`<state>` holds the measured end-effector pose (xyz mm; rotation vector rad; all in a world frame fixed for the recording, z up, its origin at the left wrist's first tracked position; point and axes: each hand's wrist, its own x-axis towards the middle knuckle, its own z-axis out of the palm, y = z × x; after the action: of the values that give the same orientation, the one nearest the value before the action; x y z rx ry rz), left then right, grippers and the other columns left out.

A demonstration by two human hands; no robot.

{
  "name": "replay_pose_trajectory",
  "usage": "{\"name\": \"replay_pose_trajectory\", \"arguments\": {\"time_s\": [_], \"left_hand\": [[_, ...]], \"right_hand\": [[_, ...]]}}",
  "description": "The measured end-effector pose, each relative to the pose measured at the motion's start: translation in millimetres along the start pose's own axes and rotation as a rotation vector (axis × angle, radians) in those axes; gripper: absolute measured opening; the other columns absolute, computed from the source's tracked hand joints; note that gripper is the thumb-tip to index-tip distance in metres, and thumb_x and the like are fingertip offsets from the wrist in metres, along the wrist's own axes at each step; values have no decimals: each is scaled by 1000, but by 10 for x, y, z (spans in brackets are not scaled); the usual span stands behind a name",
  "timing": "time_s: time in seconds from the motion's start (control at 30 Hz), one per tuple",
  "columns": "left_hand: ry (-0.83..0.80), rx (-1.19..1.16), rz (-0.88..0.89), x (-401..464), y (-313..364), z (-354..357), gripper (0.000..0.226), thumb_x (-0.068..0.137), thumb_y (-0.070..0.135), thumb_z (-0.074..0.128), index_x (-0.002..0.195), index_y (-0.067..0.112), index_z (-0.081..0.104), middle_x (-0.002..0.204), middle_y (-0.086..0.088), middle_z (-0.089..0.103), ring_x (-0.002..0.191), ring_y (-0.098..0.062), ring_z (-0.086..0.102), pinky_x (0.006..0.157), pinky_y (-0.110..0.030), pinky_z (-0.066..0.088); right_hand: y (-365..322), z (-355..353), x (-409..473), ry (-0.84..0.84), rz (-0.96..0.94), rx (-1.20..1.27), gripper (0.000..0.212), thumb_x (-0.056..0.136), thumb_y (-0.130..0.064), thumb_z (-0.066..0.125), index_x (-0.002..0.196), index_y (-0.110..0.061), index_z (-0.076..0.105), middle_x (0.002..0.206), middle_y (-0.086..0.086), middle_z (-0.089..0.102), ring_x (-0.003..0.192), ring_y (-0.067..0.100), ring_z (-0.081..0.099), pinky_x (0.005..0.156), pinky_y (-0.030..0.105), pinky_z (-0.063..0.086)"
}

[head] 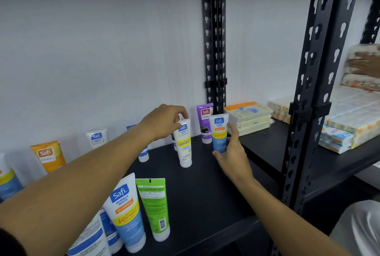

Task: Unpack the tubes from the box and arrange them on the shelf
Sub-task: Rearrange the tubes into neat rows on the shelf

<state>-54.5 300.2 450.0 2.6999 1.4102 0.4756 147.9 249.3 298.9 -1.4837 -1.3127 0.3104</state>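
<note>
In the head view, a white tube (184,145) is pinched near its top by the left hand (164,123), fingers curled over its crimped end, while a blue tube (219,134) is held by the right hand (232,153), thumb on its near face and fingers behind it. Both tubes stand cap-down on the black shelf (205,190), long axes upright, the blue one just right of the white and slightly farther back; each hand is already on its own tube, so the next shift is judged to be a small sideways nudge into line. A purple tube (204,123) stands behind them by the wall. "Safi Perfect White" and "Vitamin C" are read on the white tube, "Safi Perfect White Oil Control" on the blue. Nearer, a second blue Safi tube (126,212) and a green tube (154,208), barcode outward, stand on their caps. No box is seen.
</note>
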Motion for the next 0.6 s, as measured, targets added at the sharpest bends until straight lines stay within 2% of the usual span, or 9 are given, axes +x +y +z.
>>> {"name": "replay_pose_trajectory", "arguments": {"time_s": [0.1, 0.33, 0.6], "left_hand": [[-25, -53, 8, -1, 3, 39, 36, 90, 15, 68, 122, 26, 56, 119, -4, 65, 100, -21, 64, 83, -35, 58], [-32, -15, 24, 16, -41, 92, 53, 89, 11, 70, 130, 32, 45, 123, -7, 63, 103, -24, 65, 82, -34, 58], [-22, 62, 52, 55, -93, 136, 46, 90, 14, 69, 124, 36, 46, 124, -5, 63, 103, -23, 64, 76, -28, 55]], "right_hand": [[21, 7, 11, 17, -19, -24, 96, 85, -6, 74, 146, -45, 11, 136, -3, 54, 120, 17, 58, 96, 44, 54], [30, 26, 82, -22, -32, -37, 93, 85, -4, 72, 143, -47, 13, 131, 0, 57, 116, 17, 60, 93, 45, 56], [62, 15, 102, -70, -31, -9, 93, 86, 0, 70, 144, -48, 15, 134, -1, 55, 119, 16, 58, 96, 43, 55]]}}
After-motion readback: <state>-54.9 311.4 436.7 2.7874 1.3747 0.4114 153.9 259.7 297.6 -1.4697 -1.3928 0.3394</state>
